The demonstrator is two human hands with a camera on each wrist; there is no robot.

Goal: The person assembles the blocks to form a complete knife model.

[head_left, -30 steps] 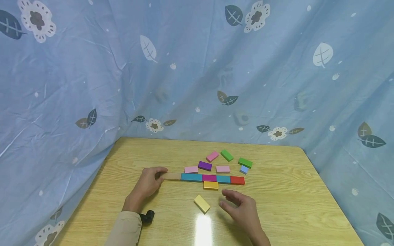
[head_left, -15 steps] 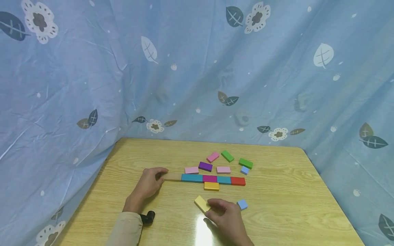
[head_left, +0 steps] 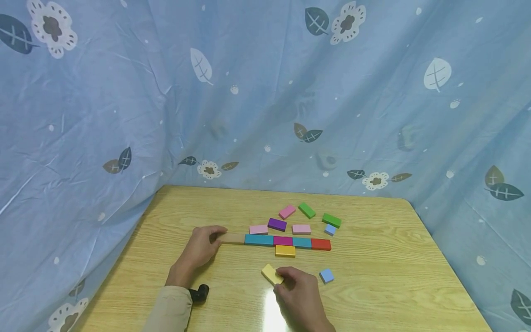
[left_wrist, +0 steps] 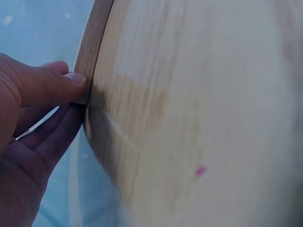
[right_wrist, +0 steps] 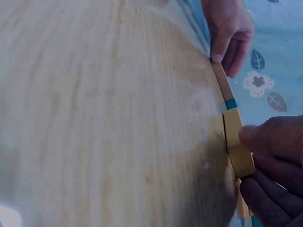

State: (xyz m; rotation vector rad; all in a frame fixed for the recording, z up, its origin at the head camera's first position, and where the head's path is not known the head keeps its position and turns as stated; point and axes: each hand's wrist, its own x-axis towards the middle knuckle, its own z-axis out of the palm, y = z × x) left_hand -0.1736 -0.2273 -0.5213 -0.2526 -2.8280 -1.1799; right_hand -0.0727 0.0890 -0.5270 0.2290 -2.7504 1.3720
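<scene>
While my right fingers (head_left: pixel 292 273) pinch one end, the yellow block (head_left: pixel 271 274) slants. Its far end points left of the orange block (head_left: pixel 285 251).

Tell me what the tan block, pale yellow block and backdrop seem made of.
Tan block: probably bare wood, matte, with fine flecked grain in the left wrist view. Pale yellow block: perhaps painted wood or plastic, smooth-looking; no grain shows. Backdrop: likely printed fabric, matte, hanging in soft folds.
</scene>
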